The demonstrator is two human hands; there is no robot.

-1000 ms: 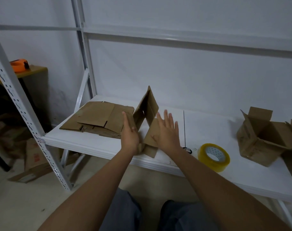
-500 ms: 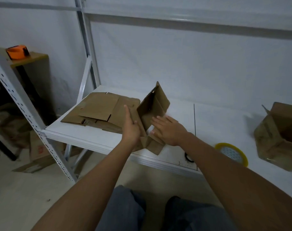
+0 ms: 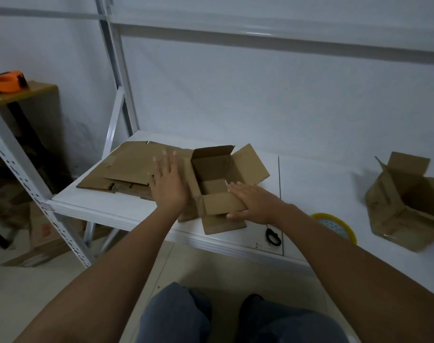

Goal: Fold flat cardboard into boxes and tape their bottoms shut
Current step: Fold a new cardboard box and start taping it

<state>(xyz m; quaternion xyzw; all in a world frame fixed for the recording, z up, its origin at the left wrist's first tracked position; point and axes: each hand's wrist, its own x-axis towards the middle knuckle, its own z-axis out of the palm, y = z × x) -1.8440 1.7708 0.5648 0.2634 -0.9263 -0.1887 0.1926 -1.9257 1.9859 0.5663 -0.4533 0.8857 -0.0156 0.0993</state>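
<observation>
A white metal shelf board (image 3: 310, 179) carried everything; a dark seam ran across it from far to near, right of centre. A stack of flat cardboard sheets (image 3: 126, 169) lay at its far left; just right of them stood an opened cardboard box (image 3: 218, 184) with its flaps spread, its near flaps reaching toward the front edge. A small black object (image 3: 272, 236) lay near the front edge by the seam; a roll of yellow tape (image 3: 339, 226) lay flat to its right; another open cardboard box (image 3: 403, 206) sat at the far right.
</observation>
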